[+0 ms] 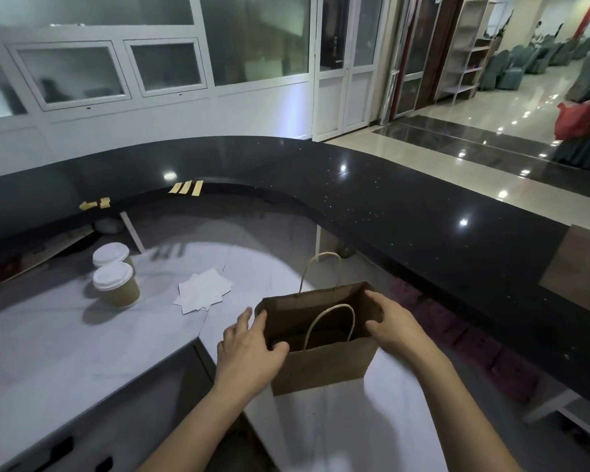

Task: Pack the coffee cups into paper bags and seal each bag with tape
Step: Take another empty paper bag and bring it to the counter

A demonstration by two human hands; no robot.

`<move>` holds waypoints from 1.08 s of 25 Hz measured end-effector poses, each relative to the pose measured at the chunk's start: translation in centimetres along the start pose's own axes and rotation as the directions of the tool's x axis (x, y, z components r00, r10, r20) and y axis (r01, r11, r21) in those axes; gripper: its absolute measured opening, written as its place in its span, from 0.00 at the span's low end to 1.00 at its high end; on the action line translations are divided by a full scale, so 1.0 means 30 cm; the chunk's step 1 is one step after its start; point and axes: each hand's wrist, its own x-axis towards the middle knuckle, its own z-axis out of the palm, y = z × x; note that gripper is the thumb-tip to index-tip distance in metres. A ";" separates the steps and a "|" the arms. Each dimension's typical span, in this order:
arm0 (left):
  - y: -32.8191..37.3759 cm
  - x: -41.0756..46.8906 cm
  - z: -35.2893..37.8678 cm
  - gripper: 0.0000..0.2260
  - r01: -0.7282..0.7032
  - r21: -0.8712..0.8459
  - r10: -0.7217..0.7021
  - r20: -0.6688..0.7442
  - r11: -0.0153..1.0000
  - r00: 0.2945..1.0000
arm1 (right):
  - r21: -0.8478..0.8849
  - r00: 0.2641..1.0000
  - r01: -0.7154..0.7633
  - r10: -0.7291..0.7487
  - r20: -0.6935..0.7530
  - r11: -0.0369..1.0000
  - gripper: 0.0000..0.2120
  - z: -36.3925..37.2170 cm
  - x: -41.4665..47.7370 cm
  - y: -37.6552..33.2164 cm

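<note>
both hands are on the paper bag (324, 366), one on each side, holding its mouth open. left hand (249, 345) grips the left edge, thumb hooked over the rim and fingers down the outside. right hand (392, 323) pinches the right wall the same way, thumb inside and fingers round the far corner. so the hands are apart with the bag between them.

bag stands upright on the white worktop (65, 335), near the front edge. far handle (321, 267) sticks up, near handle (331, 321) has flopped into the opening. it's dark in there, can't tell if anything's inside.

two coffee cups (115, 284) with white lids sit touching or nearly so, well off to the left on the same worktop, not in the bag. a messy stack of napkins (203, 291) lies between the cups and the bag. a few yellowish tape strips (186, 188) are stuck along the inner edge of the black counter (389, 199) that curves round behind, with a couple more bits further left.
</note>
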 end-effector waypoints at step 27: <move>-0.553 -0.423 -0.208 0.39 0.119 -0.482 -0.240 -0.197 0.868 0.951 | 0.180 0.884 0.361 -0.397 0.247 0.915 0.38 0.388 -0.265 -0.471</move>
